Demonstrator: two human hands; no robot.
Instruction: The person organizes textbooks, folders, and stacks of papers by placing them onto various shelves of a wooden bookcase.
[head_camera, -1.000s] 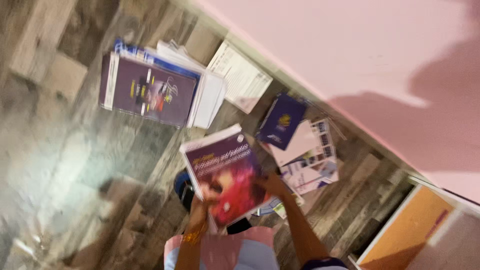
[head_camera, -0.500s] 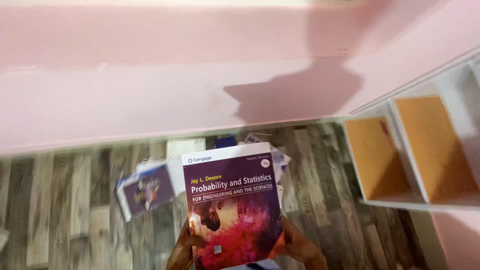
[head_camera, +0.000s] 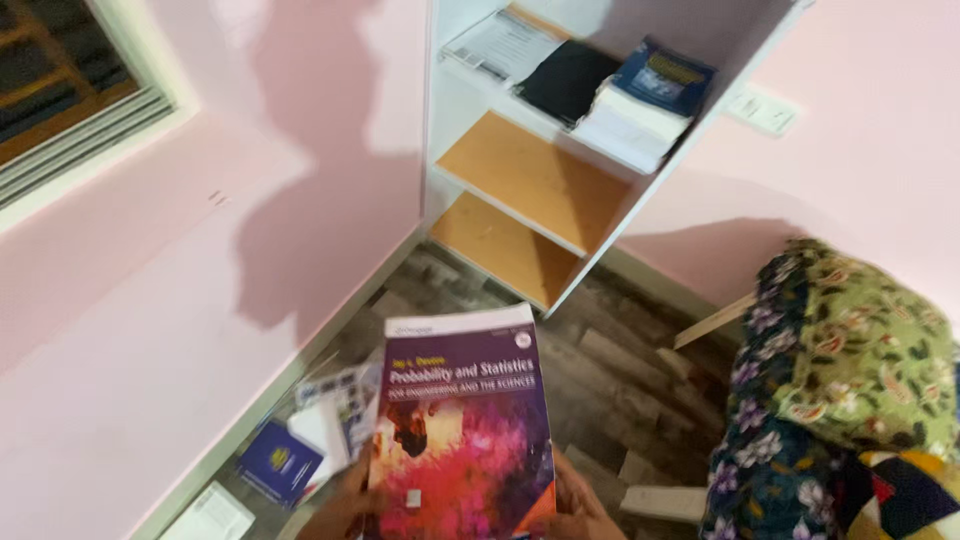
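Between pink walls, over the wood floor (head_camera: 640, 370), our left hand (head_camera: 340, 505) and right hand (head_camera: 575, 500) clasp the purple textbook (head_camera: 460, 425) (white shelf (head_camera: 530, 180) newly ahead).

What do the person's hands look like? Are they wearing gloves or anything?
No gloves. Both hands are bare: the left hand and the right hand show only partly at the picture's bottom edge. No rings, watch or sleeves can be seen on the parts that show.

A room in a home, pale pink walls around a white bookshelf (head_camera: 560, 170) with orange shelf boards, books (head_camera: 640, 95) stacked on its upper shelf, wood-look floor (head_camera: 610, 370) below it, window frame (head_camera: 90, 110) far to its left, patterned fabric (head_camera: 850, 370) to its right
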